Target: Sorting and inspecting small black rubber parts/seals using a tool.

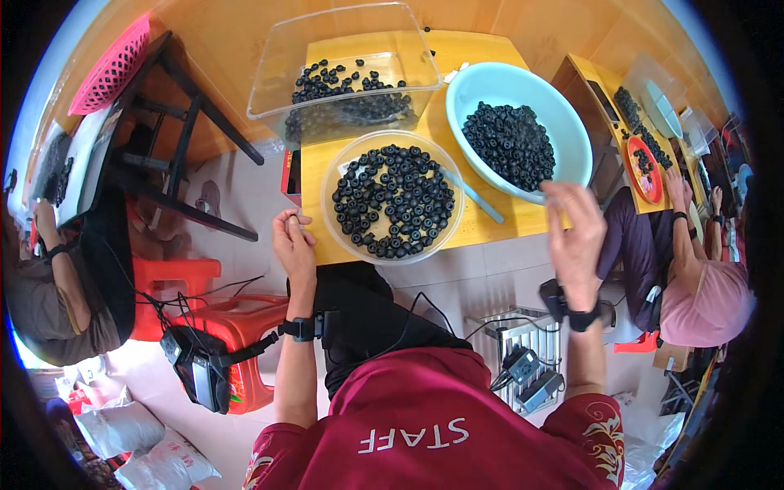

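My left hand [293, 247] is at the table's left front edge, beside a round clear tub [331, 220]. Its fingers are curled together, and whatever they may hold is hidden. The tub contains many small black ring-like parts [392, 204]. My right hand [576, 229] is raised at the near rim of a light blue basin [567, 135], its bent fingers apart and slightly blurred, with nothing visible in them. More of the black parts [510, 147] are heaped in the basin. A flat blue-grey strip [484, 202] lies between tub and basin.
A clear rectangular bin [343, 110] with black parts stands at the back of the yellow table [498, 229]. People work at tables on both sides. Left of me are a red stool [245, 327] and a dark stool frame [180, 155]; a metal rack [523, 335] stands below right. Cables cross my lap.
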{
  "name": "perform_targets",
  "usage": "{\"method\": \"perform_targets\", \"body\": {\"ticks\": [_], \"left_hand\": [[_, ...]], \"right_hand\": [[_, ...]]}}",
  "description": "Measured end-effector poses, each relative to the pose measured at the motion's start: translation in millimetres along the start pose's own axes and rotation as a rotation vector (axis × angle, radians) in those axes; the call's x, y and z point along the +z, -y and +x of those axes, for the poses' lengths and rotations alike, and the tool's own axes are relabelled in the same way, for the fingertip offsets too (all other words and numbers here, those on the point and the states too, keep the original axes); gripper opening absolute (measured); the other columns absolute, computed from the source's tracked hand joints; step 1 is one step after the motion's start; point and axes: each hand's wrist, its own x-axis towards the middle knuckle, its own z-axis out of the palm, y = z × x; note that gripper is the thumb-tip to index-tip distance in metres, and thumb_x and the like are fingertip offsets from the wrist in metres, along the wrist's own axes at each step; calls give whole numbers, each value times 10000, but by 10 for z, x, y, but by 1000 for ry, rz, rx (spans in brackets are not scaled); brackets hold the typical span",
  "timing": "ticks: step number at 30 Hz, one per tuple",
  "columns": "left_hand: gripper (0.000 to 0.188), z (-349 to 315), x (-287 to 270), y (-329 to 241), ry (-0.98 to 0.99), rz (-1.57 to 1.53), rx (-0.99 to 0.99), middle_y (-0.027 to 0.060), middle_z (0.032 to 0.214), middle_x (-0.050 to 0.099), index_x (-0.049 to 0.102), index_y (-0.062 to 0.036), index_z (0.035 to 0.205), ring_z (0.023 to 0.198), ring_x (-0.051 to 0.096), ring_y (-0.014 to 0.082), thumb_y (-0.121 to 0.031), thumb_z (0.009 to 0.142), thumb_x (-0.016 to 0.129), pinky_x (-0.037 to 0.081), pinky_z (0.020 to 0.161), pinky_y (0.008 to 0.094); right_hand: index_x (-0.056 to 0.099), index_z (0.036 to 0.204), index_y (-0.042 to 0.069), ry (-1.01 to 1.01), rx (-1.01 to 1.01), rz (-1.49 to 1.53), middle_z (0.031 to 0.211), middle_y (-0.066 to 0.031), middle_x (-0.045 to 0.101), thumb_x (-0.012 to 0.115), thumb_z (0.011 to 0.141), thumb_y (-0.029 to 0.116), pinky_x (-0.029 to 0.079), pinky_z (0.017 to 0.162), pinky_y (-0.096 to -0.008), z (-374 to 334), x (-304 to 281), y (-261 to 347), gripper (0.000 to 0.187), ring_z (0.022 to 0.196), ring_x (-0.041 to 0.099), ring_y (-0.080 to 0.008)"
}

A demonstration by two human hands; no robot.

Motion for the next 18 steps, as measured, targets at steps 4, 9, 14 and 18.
{"method": "perform_targets", "body": {"ticks": [4,9,14,18], "left_hand": [[123,-9,133,57,-58,192,102,27,740,542,482,-38,990,476,406,36,-97,930,392,331,444,177],[133,-39,233,122,-66,159,85,14,719,526,482,-44,1001,483,401,38,-99,931,383,333,447,188],[137,-43,150,122,-153,299,187,16,700,521,484,-42,1004,478,400,41,-101,930,385,334,448,194],[134,-62,254,91,-185,260,89,17,676,517,488,-38,994,461,393,41,-96,929,386,327,435,199]], "right_hand": [[614,902,-11,-80,-77,17,839,-104,592,574,769,-25,439,699,-261,615,-517,-91,140,785,576,-204],[597,1026,-9,-180,72,275,939,-55,603,498,886,145,442,750,-232,1480,-848,-286,230,835,565,-117],[571,1044,34,-140,114,710,863,-31,569,501,887,226,453,690,-230,2648,-515,-541,257,788,551,-105],[600,959,50,-62,271,726,756,-18,569,556,833,224,468,594,-240,3484,23,-1074,219,670,544,-102]]}}
